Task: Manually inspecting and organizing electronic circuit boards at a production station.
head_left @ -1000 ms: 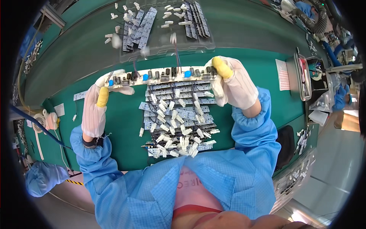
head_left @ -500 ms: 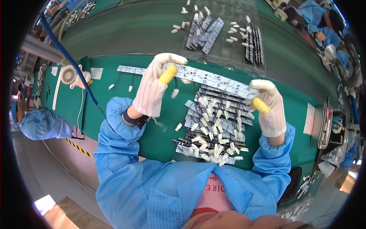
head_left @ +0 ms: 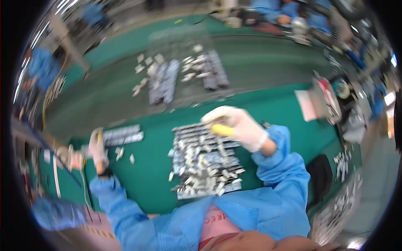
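Note:
My left hand [head_left: 97,148], in a white glove with a yellow thumb cover, is at the left end of two pale circuit board strips [head_left: 127,139] lying side by side on the green mat. Its fingers look closed on the end of one strip, though motion blurs them. My right hand [head_left: 238,125], gloved the same way, hovers at the far edge of a stack of circuit boards [head_left: 205,157]. Its fingers curve apart from the thumb, and nothing shows between them. White connectors [head_left: 201,169] on dark wires lie scattered over the stack.
Beyond the mat, a dark belt [head_left: 268,62] carries a clear tray [head_left: 180,37] with more boards. A small fan [head_left: 65,154] stands at the left. Papers [head_left: 305,104] and a bin [head_left: 328,96] are at the right. Other people in blue work farther off.
The strip held between both hands has been brought left, beside the strip on the mat. My right hand has let go and moved over the stack. The view has turned.

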Demonstrator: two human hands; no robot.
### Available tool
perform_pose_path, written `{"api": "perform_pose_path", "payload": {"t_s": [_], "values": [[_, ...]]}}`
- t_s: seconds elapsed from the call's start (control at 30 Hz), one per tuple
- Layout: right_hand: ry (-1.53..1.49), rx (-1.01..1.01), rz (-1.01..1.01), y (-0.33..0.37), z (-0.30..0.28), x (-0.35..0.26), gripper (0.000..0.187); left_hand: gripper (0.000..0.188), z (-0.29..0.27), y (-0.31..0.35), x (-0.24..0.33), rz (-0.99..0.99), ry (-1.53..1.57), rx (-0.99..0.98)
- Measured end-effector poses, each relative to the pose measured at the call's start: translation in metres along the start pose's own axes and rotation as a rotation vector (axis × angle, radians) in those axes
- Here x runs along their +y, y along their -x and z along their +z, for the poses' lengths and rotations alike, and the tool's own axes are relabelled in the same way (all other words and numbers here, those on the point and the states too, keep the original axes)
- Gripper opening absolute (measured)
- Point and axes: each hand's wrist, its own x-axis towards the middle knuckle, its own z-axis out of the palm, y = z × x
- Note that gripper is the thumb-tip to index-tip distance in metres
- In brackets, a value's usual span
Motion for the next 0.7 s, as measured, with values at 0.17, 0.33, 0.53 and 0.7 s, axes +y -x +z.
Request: {"api": "perform_pose_path", "payload": {"t_s": [0.17, 0.33, 0.53, 0.7], "values": [[0.306, 0.014, -0.064, 0.004, -0.005, -0.007, 0.018, 0.021, 0.008, 0.005, 0.031, 0.107, 0.187, 0.07], [0.333, 0.005, -0.156, 0.004, -0.006, -0.003, 0.012, 0.024, 0.003, 0.003, 0.043, -0.008, 0.443, 0.04], [0.128, -0.026, -0.152, 0.006, 0.0, -0.001, 0.012, 0.02, 0.02, -0.008, -0.003, 0.002, 0.264, -0.012], [0.017, -0.033, -0.05, 0.01, -0.004, -0.004, 0.012, 0.028, 0.023, -0.002, 0.025, 0.177, -0.469, 0.046]]}}
